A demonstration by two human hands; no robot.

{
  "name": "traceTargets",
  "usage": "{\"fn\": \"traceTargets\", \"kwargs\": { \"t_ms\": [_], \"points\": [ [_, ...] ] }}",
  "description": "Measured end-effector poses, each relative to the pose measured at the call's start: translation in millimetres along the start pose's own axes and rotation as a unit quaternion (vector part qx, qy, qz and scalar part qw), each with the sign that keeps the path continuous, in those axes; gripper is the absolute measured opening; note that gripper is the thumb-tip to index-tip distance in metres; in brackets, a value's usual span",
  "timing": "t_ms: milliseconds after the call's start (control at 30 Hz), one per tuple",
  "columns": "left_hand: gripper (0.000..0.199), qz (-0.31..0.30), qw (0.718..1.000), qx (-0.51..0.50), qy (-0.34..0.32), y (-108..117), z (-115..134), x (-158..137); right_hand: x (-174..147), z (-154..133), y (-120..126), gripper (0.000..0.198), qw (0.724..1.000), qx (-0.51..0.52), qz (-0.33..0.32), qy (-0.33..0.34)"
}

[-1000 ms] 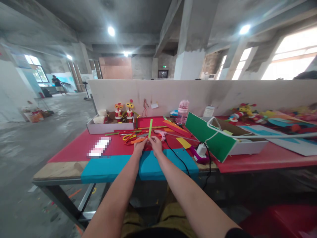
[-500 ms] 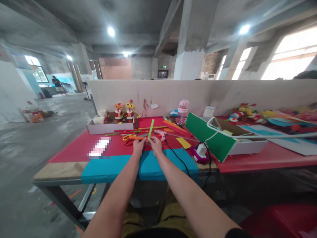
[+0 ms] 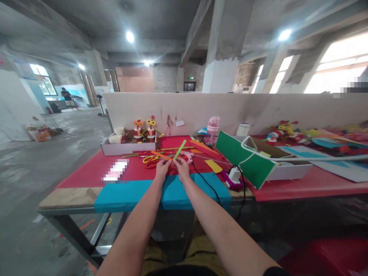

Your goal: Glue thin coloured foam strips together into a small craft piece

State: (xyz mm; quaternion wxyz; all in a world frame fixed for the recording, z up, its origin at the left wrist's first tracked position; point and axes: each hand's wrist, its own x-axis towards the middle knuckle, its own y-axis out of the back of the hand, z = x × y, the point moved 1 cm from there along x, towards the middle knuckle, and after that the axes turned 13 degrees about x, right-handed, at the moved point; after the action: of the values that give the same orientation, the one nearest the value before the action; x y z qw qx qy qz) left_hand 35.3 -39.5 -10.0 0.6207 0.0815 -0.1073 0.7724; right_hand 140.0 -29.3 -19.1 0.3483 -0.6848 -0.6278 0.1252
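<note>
Red-covered workbench (image 3: pixel 83 171): left hand (image 3: pixel 162 168) and right hand (image 3: pixel 181 168) pinch the converging ends of orange strip (image 3: pixel 161 155) (slanting forward-left) and green strip (image 3: pixel 180 149) (forward-right).

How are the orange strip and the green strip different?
Colour: the orange strip is orange, while the green strip is bright green.
Direction: the orange strip points away to the left, the green strip to the right.
Tilt: in the picture, the orange strip slopes gently; the green strip is steeper.
Both are narrow, with near ends close together between the hands.
</note>
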Motion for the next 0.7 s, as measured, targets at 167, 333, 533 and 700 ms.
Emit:
{"fn": "traceTargets", "kwargs": {
  "t_ms": [167,333,533,700],
  "points": [
    [0.031,0.003,0.999,0.034,0.004,1.1,-1.8,1.0,-0.6,-2.3,-0.6,0.030,0.999,-0.039,-0.006,0.009],
    [0.031,0.008,0.999,0.043,0.008,1.8,-6.1,3.7,-2.5,-3.7,-3.0,0.032,0.999,-0.035,-0.028,-0.028],
    [0.030,0.007,0.999,0.044,-0.002,3.8,-6.7,5.4,-4.7,-4.4,-5.2,0.032,0.997,-0.001,-0.034,-0.065],
    [0.035,0.006,1.000,0.004,-0.008,1.8,-4.8,4.3,-4.5,-3.1,-5.2,0.034,0.998,0.004,-0.020,-0.065]
  ]
}}
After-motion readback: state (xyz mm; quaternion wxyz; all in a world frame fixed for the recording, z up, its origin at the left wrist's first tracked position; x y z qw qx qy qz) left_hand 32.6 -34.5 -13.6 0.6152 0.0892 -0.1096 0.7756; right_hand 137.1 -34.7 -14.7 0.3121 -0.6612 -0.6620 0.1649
